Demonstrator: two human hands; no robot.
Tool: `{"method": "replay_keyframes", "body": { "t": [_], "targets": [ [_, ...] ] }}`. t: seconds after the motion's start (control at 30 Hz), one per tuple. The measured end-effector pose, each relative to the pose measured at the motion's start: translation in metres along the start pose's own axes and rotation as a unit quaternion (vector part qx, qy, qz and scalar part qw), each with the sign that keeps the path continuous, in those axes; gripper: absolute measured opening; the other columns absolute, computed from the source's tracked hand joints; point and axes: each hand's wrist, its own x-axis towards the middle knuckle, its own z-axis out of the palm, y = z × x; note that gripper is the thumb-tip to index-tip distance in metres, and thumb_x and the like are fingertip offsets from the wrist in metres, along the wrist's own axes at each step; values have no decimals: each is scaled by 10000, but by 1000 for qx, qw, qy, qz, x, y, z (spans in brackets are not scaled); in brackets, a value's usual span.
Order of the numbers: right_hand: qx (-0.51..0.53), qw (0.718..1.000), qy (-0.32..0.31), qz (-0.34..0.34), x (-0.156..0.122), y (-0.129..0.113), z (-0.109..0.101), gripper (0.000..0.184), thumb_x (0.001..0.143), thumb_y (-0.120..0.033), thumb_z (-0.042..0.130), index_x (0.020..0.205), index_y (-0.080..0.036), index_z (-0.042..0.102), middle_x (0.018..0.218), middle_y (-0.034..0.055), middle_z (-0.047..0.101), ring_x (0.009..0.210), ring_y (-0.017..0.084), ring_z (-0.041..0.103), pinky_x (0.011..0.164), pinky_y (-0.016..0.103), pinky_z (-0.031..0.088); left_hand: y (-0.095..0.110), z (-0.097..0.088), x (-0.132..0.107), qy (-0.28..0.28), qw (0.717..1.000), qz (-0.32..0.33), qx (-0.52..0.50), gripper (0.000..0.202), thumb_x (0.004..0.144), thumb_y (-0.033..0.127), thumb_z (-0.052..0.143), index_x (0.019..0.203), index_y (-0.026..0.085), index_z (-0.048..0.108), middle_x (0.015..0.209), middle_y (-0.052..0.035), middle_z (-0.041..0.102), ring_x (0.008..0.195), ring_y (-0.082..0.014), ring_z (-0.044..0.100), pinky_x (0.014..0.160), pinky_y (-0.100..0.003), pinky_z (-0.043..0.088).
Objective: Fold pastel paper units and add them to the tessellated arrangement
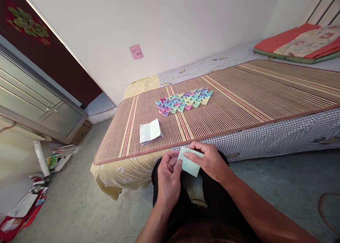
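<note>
A pale green piece of paper (190,164), which looks folded, is held above my lap between both hands. My left hand (170,177) pinches its left edge, thumb on top and the other fingers curled beneath. From the right, my right hand (209,161) grips the upper edge, with its thumb lying across the face. Ahead on the striped bed mat, a stack of pale paper sheets (150,131) has its top sheet creased down the middle. Beyond it stand several rows of small folded paper boats (186,101) in pink, purple, blue, green and yellow.
The striped mat (239,94) covers the bed, its front edge just past my hands. Folded bedding (300,43) lies at the far right. A pink note (136,52) is on the wall. Papers (62,156) and a red bag-like item (25,209) lie on the floor at left.
</note>
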Motion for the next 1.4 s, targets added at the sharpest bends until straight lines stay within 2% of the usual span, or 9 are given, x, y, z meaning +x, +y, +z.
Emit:
{"method": "replay_keyframes", "body": {
  "t": [0.17,0.33,0.4,0.6,0.77,0.97,1.13,1.27,1.4],
  "targets": [
    [108,991,-4,75,0,1,3,348,795,-501,757,719,-192,617,659,-25,566,605,135,499,566,264,407,6,-3,-5,-30,999,3,-11,287,956,415,665,1135,219,556,770,3,715,663,-134,616,645,-239,457],
    [88,994,-6,68,0,-2,5,424,844,-545,711,641,-195,583,621,-32,499,595,130,466,557,266,373,13,-10,-2,-80,993,-2,84,203,934,358,703,1015,178,751,731,4,640,651,-108,502,631,-223,402],
    [87,993,-26,75,-1,-3,3,447,897,-570,649,655,-196,614,630,-15,535,619,150,519,576,277,400,14,-12,2,-83,995,-44,41,235,919,368,717,1000,163,797,733,-15,660,656,-112,526,623,-219,410],
    [77,997,-13,18,-4,-4,-12,402,1027,-512,490,1201,-247,738,1131,66,740,1086,242,676,965,389,501,13,-15,12,-57,968,-162,-182,364,861,425,768,979,85,825,1010,-151,784,863,-230,717,727,-295,586],
    [21,995,-68,-63,-5,-3,-26,267,966,-343,612,1194,-285,737,1308,60,689,1242,263,620,1019,408,495,8,-19,14,-23,950,-218,-224,408,937,432,680,975,48,811,1040,-179,794,865,-234,756,734,-286,628],
    [-37,990,-85,-105,-5,-10,-29,151,918,-225,674,1020,-273,775,1135,34,728,1171,229,643,1045,392,475,7,-20,13,-45,955,-213,-201,472,864,523,744,933,60,805,935,-167,786,849,-264,754,709,-319,619],
    [-49,991,-81,-94,-5,-16,-27,119,942,-278,673,863,-246,756,954,31,730,937,206,678,882,366,520,8,-21,10,-81,964,-187,-172,472,817,551,783,907,87,785,847,-136,764,814,-262,738,728,-357,598],
    [-53,992,-75,-89,-6,-16,-25,161,945,-300,668,810,-229,719,846,23,696,816,189,641,769,336,503,7,-19,8,-100,967,-178,-154,381,691,401,920,885,119,753,771,-68,729,696,-181,684,659,-280,541],
    [-55,993,-68,-78,-7,-13,-21,181,937,-281,665,767,-219,674,796,9,647,741,166,590,700,308,474,3,-15,5,-35,978,-162,-129,265,693,271,922,787,132,718,695,-2,676,613,-97,586,624,-215,462]
  ]
}}
